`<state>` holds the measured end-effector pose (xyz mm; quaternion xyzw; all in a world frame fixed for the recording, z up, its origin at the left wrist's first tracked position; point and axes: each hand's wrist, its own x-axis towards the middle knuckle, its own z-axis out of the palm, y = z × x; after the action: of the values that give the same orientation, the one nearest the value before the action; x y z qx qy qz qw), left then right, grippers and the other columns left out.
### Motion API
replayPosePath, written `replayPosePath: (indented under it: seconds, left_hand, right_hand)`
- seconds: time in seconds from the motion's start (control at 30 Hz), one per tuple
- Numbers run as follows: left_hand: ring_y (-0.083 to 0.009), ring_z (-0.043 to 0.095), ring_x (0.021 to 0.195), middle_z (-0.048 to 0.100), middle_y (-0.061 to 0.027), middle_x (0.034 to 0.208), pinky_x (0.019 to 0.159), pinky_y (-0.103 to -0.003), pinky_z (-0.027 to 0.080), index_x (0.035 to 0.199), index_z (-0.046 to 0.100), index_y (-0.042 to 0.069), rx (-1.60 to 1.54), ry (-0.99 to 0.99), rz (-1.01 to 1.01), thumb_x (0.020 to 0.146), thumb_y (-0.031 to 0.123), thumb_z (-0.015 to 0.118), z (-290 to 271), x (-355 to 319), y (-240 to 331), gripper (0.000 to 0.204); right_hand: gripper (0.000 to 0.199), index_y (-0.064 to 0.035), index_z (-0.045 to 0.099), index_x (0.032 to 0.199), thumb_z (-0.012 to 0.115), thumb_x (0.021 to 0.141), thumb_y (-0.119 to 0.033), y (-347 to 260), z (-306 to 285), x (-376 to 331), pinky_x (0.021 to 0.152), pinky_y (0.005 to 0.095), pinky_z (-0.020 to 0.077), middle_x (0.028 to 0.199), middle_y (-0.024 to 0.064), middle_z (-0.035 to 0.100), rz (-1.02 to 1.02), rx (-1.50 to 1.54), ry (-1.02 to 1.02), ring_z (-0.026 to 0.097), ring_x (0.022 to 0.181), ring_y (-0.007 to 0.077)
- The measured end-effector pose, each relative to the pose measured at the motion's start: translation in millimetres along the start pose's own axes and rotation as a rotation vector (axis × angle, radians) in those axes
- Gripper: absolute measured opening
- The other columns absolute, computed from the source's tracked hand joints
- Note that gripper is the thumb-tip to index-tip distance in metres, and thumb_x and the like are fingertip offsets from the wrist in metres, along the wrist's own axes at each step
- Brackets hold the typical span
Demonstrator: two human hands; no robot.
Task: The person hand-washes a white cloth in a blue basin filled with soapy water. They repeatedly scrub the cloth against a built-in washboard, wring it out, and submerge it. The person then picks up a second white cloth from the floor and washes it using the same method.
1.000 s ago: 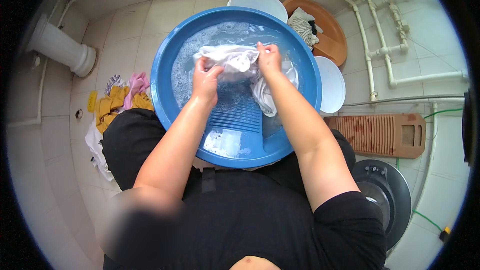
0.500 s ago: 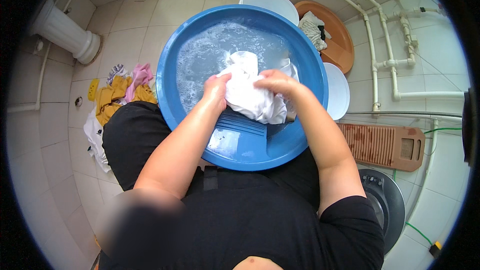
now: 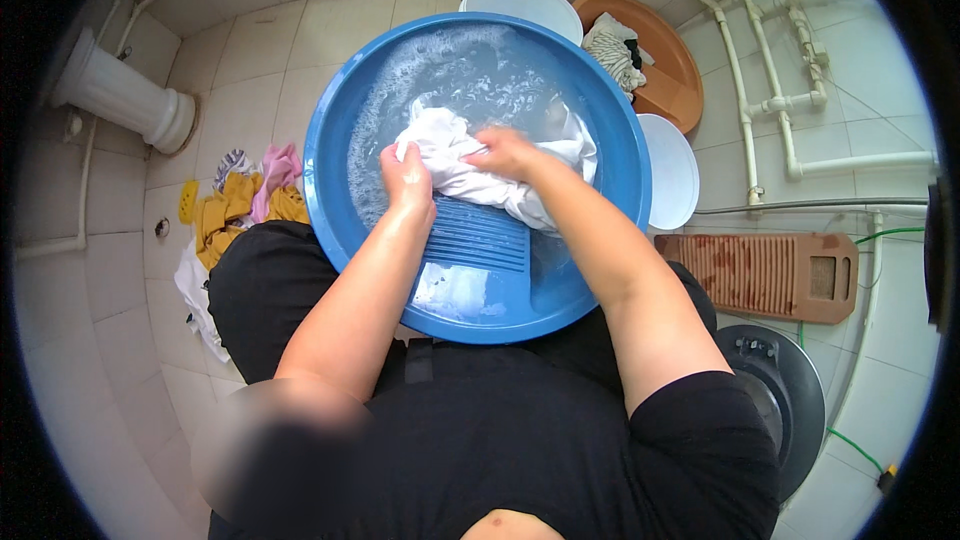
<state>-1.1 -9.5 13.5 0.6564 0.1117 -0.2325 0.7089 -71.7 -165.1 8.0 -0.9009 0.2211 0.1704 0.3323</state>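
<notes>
In front of me stands a round blue washtub (image 3: 322, 175) holding cloudy, sudsy water. A wet white garment (image 3: 440, 145) is stretched between my hands over the ribbed washboard (image 3: 475, 240) built into the tub's near side. My left hand (image 3: 407, 178) grips the garment's left end, thumb up. Fingers of my right hand (image 3: 505, 153) are closed on its middle, slightly smeared by motion. The rest of the cloth trails right into the water, partly behind my right forearm.
Yellow, pink and white clothes (image 3: 225, 215) lie on the tiled floor at left. A brown washboard (image 3: 760, 275) and a dark round basin (image 3: 790, 410) sit at right. Beyond the tub are white basins (image 3: 525, 2) and an orange-brown tub (image 3: 685, 70) with striped cloth. Pipes (image 3: 745, 110) line the wall.
Both hands have moved left with the white garment. It was bunched up between them and is now drawn out longer toward the right side of the tub.
</notes>
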Motion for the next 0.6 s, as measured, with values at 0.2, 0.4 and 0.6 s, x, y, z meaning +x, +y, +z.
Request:
replayPosePath:
  seconds: [0.2,0.4,0.6]
  left_hand:
    - [-0.0220,0.053,0.097,0.056,-0.0108,0.105,0.087,-0.035,0.041,0.114,0.046,0.002,-0.136,-0.101,-0.257,0.088,0.032,0.050,-2.5,20.1,-20.5,0.040]
    - [-0.0284,0.059,0.086,0.060,-0.0142,0.094,0.076,-0.042,0.048,0.100,0.053,0.005,-0.756,-0.695,-0.563,0.083,0.051,0.048,-17.6,15.8,10.7,0.050]
    - [-0.0232,0.057,0.086,0.059,-0.0109,0.097,0.078,-0.039,0.048,0.101,0.055,0.007,-0.552,-0.677,-0.480,0.089,0.039,0.044,-9.4,-9.4,8.1,0.037]
  right_hand:
    - [0.057,0.0015,0.055,0.107,0.064,0.063,-0.033,1.8,23.4,9.8,0.087,0.0315,0.0416,0.110,0.0189,0.053,-0.207,0.127,0.551,0.051,0.104,0.0294]
    - [0.040,-0.0057,0.047,0.097,0.059,0.059,-0.014,-108.5,11.2,-84.9,0.070,0.0411,0.0461,0.089,0.0146,0.059,-0.527,0.427,0.450,0.058,0.079,0.0357]
    - [0.024,-0.0117,0.058,0.070,0.067,0.060,-0.032,-114.8,30.8,-85.4,0.058,0.0371,0.0478,0.075,0.0096,0.058,-0.733,0.097,0.819,0.059,0.069,0.0266]
